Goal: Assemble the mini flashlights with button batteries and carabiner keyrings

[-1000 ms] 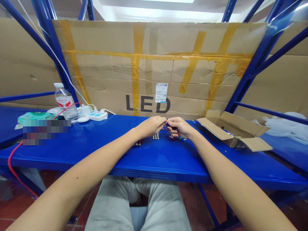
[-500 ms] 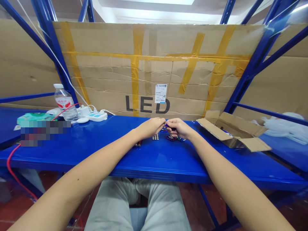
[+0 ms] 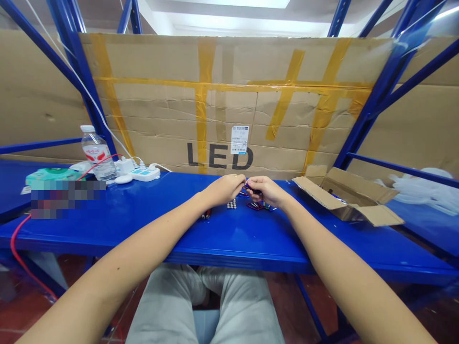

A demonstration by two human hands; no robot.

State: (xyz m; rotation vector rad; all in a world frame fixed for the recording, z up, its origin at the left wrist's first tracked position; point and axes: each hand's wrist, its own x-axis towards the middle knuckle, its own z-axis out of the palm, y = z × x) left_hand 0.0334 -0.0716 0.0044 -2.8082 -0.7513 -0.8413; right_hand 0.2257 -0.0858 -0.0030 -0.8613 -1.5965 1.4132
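Note:
My right hand (image 3: pixel 268 189) is closed around a small dark object with a bluish end (image 3: pixel 255 191), whose kind I cannot make out. Fingertips of my left hand (image 3: pixel 225 188) are pinched at the left end of that object; what they grip there is hidden. Beneath the hands, several small silver round pieces (image 3: pixel 232 204), like button cells, lie in tidy rows. A loose pile of coloured carabiners (image 3: pixel 254 206) with small metal parts is under my right hand. Small dark cylinders (image 3: pixel 205 215) with red on them lie beside my left wrist, partly covered by it.
An open cardboard box (image 3: pixel 358 193) stands on the blue table (image 3: pixel 229 243) at right. At left are a water bottle (image 3: pixel 97 155), a white power strip (image 3: pixel 145 173), a green packet (image 3: pixel 53 176) and a red cable (image 3: pixel 16 239). A large cardboard panel (image 3: pixel 161 110) rises behind.
Both hands stay together in nearly the same place. Only slight finger movement shows around the small dark object.

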